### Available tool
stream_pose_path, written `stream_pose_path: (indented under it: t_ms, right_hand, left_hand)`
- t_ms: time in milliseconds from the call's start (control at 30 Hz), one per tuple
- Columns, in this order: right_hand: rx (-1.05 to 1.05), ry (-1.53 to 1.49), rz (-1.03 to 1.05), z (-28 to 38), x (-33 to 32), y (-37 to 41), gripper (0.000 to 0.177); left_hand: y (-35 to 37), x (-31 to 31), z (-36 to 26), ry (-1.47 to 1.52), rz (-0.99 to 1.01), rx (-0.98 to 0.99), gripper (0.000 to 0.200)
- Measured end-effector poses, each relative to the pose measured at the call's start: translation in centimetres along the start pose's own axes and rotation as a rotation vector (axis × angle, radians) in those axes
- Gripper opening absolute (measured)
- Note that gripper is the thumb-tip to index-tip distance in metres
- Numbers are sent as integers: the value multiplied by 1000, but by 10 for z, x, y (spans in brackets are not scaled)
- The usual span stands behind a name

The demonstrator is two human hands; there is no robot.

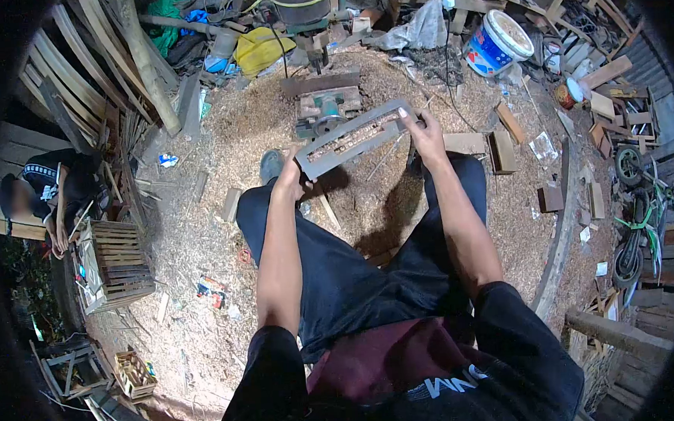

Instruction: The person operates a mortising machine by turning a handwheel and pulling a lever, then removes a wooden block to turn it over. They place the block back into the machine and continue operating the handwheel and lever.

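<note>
Both of my hands hold a long rectangular grey frame (324, 164) with an open slot through its middle, tilted up to the right above my knees. My left hand (289, 181) grips its lower left end. At the upper right end, my right hand (426, 137) is closed on the other short side, thumb on top. Through the slot, wood shavings on the ground show. Just beyond the frame stands a low machine with a green body (329, 105), partly hidden by the frame; its exact kind is not clear.
Shavings cover the floor (196, 247). Wooden blocks (502, 152) lie to the right, near a paint bucket (497, 44) and a green motorbike (638, 220). Another person (58, 185) sits at the left by a slatted wooden crate (117, 258). Planks (75, 64) lean at the upper left.
</note>
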State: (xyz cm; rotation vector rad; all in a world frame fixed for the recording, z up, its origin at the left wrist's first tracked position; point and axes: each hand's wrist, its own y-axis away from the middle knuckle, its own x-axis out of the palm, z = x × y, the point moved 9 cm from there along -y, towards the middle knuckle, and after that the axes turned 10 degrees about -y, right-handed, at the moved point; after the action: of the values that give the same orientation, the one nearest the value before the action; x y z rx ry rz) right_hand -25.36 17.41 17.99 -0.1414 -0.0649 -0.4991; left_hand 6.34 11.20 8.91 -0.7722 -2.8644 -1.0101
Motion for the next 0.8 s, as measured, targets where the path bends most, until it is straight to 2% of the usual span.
stream_pose_path:
  t_ms: [133, 200, 433, 600, 633, 700, 800]
  right_hand:
    - [-64, -181, -57, 12, 2, -5, 37]
    - [-91, -230, -87, 21, 2, -7, 44]
    - [-124, -453, -53, 36, 3, -13, 46]
    - [-268, -266, -28, 68, 17, 2, 63]
    - [-263, -156, 23, 64, 25, 2, 76]
    - [-192, -366, 80, 55, 42, 3, 85]
    - [-150, -203, 140, 45, 62, 7, 93]
  left_hand:
    - [7, 16, -2, 54, -73, -57, 43]
    - [6, 24, 0, 132, -34, -85, 44]
    - [-4, 43, 3, 286, 44, -135, 45]
    - [-12, 61, 10, 454, 78, -131, 44]
    - [-14, 63, 10, 457, 91, -133, 44]
    - [-18, 69, 12, 465, 116, -146, 45]
    - [-13, 85, 1, 479, 137, -36, 48]
